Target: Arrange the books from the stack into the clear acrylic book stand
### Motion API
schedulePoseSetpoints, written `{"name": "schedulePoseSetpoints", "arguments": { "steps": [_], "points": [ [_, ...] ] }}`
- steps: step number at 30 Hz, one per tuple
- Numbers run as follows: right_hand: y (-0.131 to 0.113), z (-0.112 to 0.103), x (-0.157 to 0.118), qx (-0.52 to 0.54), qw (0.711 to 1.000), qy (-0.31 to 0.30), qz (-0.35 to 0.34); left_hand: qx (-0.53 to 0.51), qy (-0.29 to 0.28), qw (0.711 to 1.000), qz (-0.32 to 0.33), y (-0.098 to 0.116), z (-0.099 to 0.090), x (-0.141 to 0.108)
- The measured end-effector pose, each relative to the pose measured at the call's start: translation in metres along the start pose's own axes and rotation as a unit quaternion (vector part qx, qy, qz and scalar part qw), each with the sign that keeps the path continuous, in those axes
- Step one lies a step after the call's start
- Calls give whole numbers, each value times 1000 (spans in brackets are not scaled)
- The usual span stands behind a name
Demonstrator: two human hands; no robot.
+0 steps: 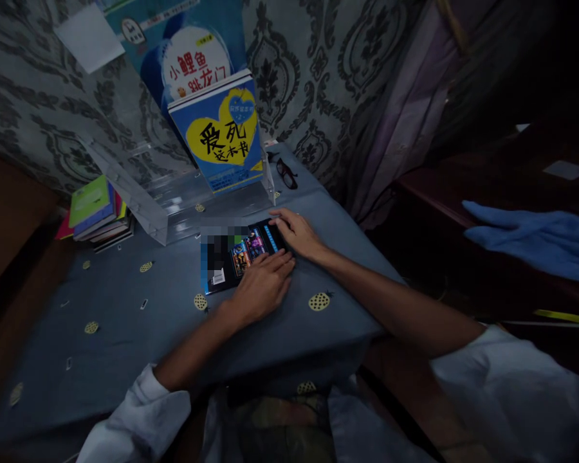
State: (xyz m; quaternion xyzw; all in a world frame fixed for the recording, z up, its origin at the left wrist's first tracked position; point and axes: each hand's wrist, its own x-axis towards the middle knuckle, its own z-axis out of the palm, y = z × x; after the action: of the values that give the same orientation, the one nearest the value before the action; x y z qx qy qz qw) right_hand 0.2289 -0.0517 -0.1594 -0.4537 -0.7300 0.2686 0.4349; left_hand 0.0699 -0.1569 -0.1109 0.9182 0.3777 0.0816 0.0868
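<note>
While the dark book (242, 258) lies flat on the table (125, 347), the left hand (264, 284) and right hand (297, 236) rest at its right end, fingers (280, 260) extended, not gripping; an uneven push might slide it into the clear rack (148, 212).

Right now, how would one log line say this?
left hand: on barcoded black book | right hand: at its right end | behind: clear book rack holding blue yellow-heart book | eyeglasses: right of rack
</note>
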Motion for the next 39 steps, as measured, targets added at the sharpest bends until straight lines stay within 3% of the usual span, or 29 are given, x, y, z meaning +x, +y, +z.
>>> {"name": "schedulePoseSetpoints", "arguments": {
  "steps": [4, 7, 10, 13, 17, 25, 30, 33, 39],
  "points": [
    [0, 0, -1, -3, 1000, 2, -7, -17, -6, 1000, 19, -3, -2, -6],
    [0, -1, -3, -19, 1000, -3, -16, -40, 8, 999, 17, -28, -13, -8],
    [-3, -3, -5, -45, 999, -16, -23, -6, 59, 994, -89, -69, -27, -19],
    [-6, -4, -7, -80, 994, -38, -59, 47, 117, 963, -239, -111, -37, -37],
    [-4, -3, -8, -116, 981, -80, -136, 25, 146, 946, -288, -144, -34, -56],
    [14, -7, -4, -163, 968, -102, -161, -86, 188, 932, -297, -152, -24, -52],
    [9, -3, -4, -232, 954, -116, -152, -153, 200, 923, -290, -162, -21, -54],
    [-7, 15, -2, -239, 945, -142, -170, -166, 205, 921, -287, -168, -19, -55],
    [-55, 73, 8, -226, 919, -225, -232, -157, 214, 926, -269, -170, -15, -57]
  ]
}}
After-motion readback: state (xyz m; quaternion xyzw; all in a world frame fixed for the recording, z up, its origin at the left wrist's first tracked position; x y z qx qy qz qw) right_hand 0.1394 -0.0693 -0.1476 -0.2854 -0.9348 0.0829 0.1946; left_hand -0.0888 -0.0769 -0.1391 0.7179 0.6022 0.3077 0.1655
